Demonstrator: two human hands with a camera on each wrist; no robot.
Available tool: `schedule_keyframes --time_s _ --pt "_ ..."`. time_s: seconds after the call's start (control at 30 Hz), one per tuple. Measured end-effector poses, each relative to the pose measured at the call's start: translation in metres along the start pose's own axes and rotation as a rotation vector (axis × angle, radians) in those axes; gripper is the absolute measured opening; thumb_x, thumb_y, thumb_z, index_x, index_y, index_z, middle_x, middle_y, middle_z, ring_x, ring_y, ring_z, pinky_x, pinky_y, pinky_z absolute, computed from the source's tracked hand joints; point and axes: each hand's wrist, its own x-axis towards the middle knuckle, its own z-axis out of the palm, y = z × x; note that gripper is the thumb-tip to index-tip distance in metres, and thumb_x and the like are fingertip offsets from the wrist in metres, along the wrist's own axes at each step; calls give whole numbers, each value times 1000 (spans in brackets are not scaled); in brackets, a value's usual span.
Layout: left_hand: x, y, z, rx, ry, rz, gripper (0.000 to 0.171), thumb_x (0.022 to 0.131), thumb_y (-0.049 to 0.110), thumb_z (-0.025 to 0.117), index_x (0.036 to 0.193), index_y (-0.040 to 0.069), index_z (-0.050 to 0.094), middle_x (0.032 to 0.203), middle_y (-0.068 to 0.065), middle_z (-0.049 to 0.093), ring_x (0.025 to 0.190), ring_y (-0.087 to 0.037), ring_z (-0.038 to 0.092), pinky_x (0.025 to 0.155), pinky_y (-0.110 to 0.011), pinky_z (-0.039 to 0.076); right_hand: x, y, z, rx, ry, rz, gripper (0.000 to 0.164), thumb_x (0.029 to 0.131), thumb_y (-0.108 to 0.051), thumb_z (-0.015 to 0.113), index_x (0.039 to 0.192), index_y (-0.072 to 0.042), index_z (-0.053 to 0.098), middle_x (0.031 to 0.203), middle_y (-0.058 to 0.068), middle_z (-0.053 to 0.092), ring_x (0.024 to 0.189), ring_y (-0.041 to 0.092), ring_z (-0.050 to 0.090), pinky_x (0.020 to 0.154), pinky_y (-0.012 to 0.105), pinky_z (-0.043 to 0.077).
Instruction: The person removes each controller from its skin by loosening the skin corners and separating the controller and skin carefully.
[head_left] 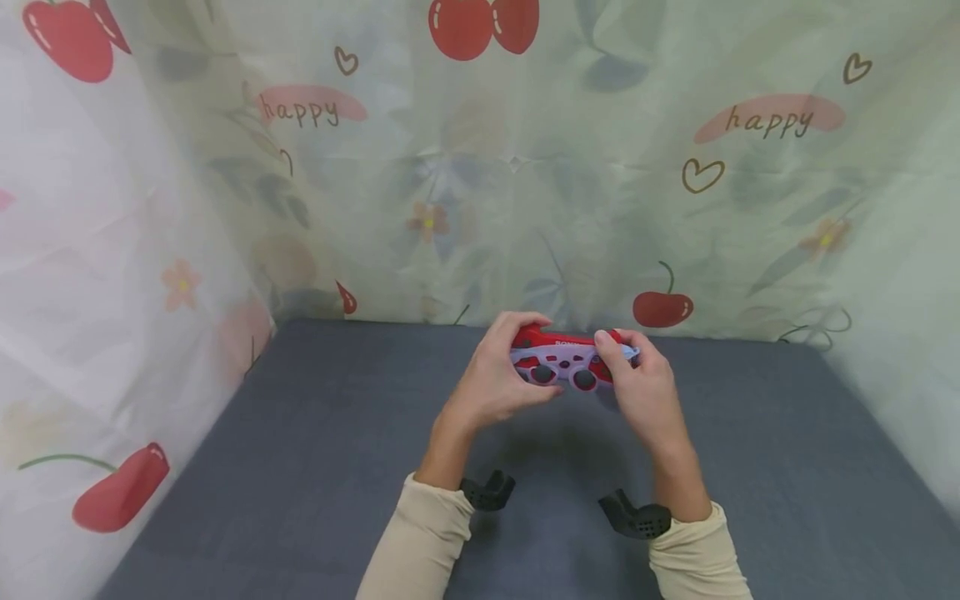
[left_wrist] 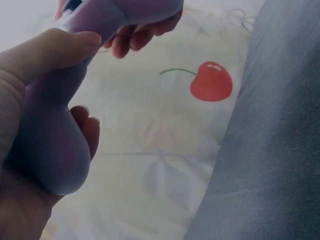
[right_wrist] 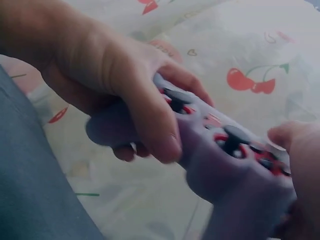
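A red game controller [head_left: 573, 339] with dark thumbsticks is held above the table between both hands. A pale purple soft sleeve [head_left: 564, 355] covers its grips and lower face, while the red top edge shows bare. My left hand [head_left: 491, 375] grips the left end, thumb below the left stick and fingers behind. With its thumb on the face near the upper right corner, my right hand [head_left: 647, 387] holds the other end. In the left wrist view the sleeve [left_wrist: 55, 150] wraps the grip in the left palm. The right wrist view shows red-ringed sticks through the sleeve's openings.
A dark grey cloth covers the table [head_left: 337, 467]. Pale printed curtains [head_left: 517, 192] with cherries, hearts and flowers enclose the back and sides. Black wrist mounts [head_left: 489, 492] stick out inward from both forearms, close to the beige sleeve cuffs.
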Motion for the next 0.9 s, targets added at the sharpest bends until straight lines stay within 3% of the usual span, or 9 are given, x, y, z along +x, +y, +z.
schedule_keyframes --time_s 0.1,0.2,0.27,0.43,0.67,0.9 --pt "-1 0 -5 32 39 -18 75 73 21 92 136 29 52 132 6 53 109 -11 55 83 -27 58 1 2 -6 13 -18 -80 54 106 -51 43 145 -15 53 131 13 61 110 21 56 90 27 50" --pt "-2 0 -10 30 57 -44 75 73 20 92 136 30 52 132 6 52 109 -12 55 81 -29 58 2 5 -11 13 11 -182 47 109 -42 40 145 -16 56 137 10 62 109 10 57 92 15 48" --pt "-2 -1 -12 23 59 -49 75 73 20 92 136 31 52 133 5 52 109 -13 55 81 -29 58 2 8 -13 17 33 -259 41 109 -34 46 142 -16 59 136 8 64 105 5 59 88 10 48" --pt "-1 -3 -17 2 64 -34 75 74 20 92 136 29 52 132 3 52 110 -14 55 81 -28 58 3 9 -13 8 43 -397 35 101 -19 64 136 -17 66 126 5 66 99 1 60 82 9 49" --pt "0 -4 -19 -8 65 -10 74 74 18 91 136 28 53 131 2 53 111 -13 55 82 -28 59 4 13 -11 -60 43 -459 36 94 -14 74 129 -13 67 116 6 67 93 -1 62 79 8 50" --pt "-1 -5 -18 14 44 -1 75 74 22 92 137 27 53 133 0 53 113 -13 52 83 -28 58 8 15 -5 29 116 -538 16 92 -4 73 108 -4 70 99 6 66 78 4 58 71 10 50"
